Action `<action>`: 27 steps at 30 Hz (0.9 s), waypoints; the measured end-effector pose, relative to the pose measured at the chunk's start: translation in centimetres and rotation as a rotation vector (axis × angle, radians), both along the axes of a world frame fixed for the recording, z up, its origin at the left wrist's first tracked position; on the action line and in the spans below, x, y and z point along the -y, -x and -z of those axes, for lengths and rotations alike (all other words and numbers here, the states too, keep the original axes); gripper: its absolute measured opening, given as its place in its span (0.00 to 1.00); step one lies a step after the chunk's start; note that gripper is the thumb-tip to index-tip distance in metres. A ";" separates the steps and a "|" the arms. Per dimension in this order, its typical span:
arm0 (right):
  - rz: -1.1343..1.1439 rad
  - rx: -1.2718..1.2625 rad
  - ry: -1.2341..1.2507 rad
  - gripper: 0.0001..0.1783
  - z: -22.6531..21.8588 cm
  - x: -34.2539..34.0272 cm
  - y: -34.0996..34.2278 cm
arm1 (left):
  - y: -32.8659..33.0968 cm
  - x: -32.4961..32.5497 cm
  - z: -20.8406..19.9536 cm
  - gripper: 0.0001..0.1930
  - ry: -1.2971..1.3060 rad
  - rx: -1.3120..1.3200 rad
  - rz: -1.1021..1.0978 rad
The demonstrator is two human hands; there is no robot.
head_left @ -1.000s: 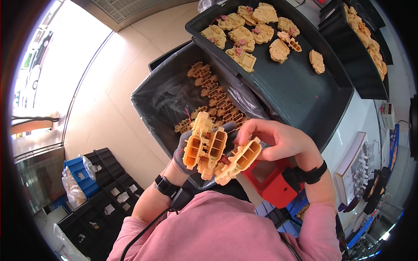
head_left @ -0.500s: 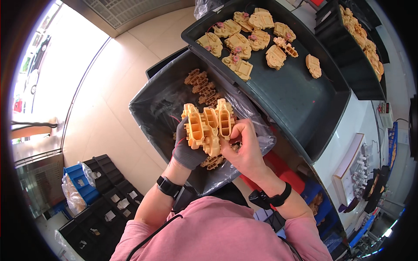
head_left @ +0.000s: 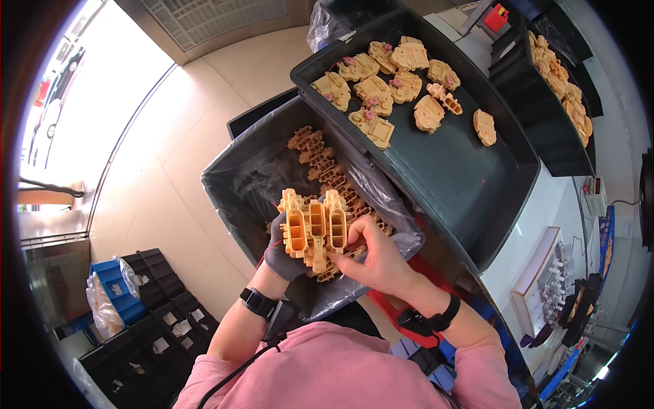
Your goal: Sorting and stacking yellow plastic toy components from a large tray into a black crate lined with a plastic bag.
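Observation:
My left hand point(head_left: 279, 258), in a dark grey glove, grips a cluster of cream-yellow moulded plastic housings point(head_left: 316, 230) from the left and underneath. Three upright sections with slotted compartments face up. My bare right hand point(head_left: 379, 262) pinches the cluster's right-hand section, thumb low and index finger higher; its other fingers are curled. Both hands are over a dark bin point(head_left: 235, 178) lined with clear plastic. Behind the cluster, rows of similar slotted housings point(head_left: 334, 178) lie in the bin, partly hidden by my hands.
A large black tray point(head_left: 470, 198) overlaps the bin's far right side, with several flat tan housings point(head_left: 373, 94) inside. Another black crate point(head_left: 538, 129) of tan parts stands far right. Black and blue bins point(head_left: 119, 290) sit on the floor at left. Red plastic point(head_left: 388, 307) shows below the tray.
The view has shifted slightly. Both hands have brought the housings lower, closer to my body, and tipped them a little. More of the housings inside the bin shows behind them.

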State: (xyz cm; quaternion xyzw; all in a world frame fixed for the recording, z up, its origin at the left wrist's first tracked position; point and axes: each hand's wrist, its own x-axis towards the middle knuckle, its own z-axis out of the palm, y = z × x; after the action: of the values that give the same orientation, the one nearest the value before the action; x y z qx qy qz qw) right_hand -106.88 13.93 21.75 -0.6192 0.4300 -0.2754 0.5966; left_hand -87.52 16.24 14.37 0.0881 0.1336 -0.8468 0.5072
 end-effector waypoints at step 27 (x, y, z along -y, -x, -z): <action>0.209 0.110 -0.101 0.18 -1.7 9.0 8.9 | -6.5 -7.6 2.7 0.32 0.031 0.138 -0.225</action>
State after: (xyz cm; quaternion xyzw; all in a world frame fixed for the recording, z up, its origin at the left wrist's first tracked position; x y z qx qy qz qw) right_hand -115.82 4.97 23.45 -0.5240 0.4720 -0.3475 0.6180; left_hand -81.04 23.84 11.68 0.1228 0.0941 -0.7784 0.6083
